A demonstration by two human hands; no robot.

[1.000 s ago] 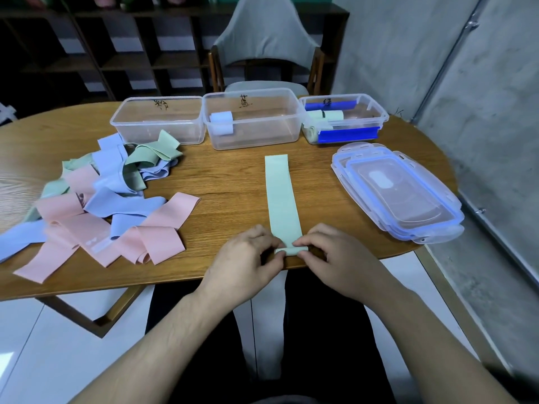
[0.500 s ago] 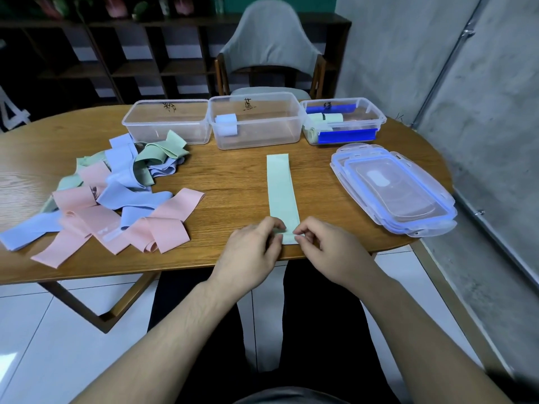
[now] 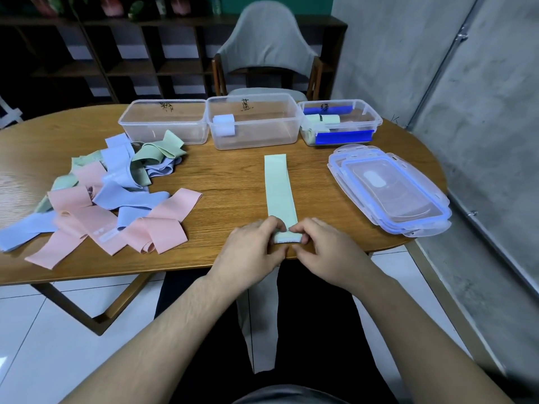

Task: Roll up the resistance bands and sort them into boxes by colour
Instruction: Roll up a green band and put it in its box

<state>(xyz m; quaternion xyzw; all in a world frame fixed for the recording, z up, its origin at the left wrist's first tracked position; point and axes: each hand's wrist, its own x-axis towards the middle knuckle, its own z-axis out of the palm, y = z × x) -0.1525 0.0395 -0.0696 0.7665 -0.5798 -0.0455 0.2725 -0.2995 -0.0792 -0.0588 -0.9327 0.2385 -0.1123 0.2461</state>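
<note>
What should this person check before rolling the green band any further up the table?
1. Both hands on the roll: left hand and right hand pinch the near end of the green band. Ok.
2. Band lies straight and flat ahead of the roll. Ok.
3. Roll edges even: partly hidden by the fingers. Cannot tell.
4. Path clear: the loose pile of bands and the stacked lids lie off to the sides. Ok.
5. Green box open: the right-hand box has no lid and already holds green rolls. Ok.
</note>
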